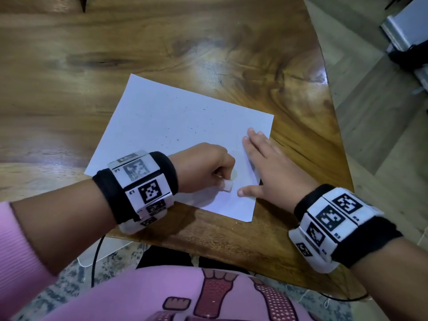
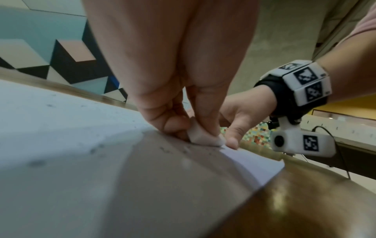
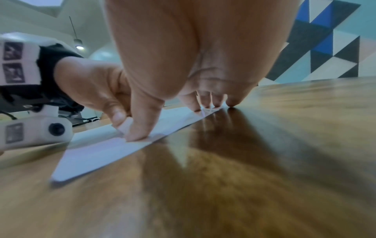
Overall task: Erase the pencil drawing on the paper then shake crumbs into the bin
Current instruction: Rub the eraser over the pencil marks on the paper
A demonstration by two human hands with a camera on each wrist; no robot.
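The thin white paper sheet, light, floppy and best lifted by its edges, lies on the glossy wooden table, pinned by the flat, straight-fingered right hand while the left hand pinches a small, probably soft white eraser.

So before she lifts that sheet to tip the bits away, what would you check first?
1. Paper held flat: ok, the right hand presses its right edge, fingers straight.
2. Eraser under control: ok, the left hand pinches it against the sheet.
3. Drawing gone: cannot tell, the hands cover the spot being rubbed.
4. Crumbs on the sheet: ok, dark specks lie scattered across its middle.
5. Both hands free to lift: not ok, the left one holds the eraser.
6. Bin within reach: cannot tell, none shows in any view.
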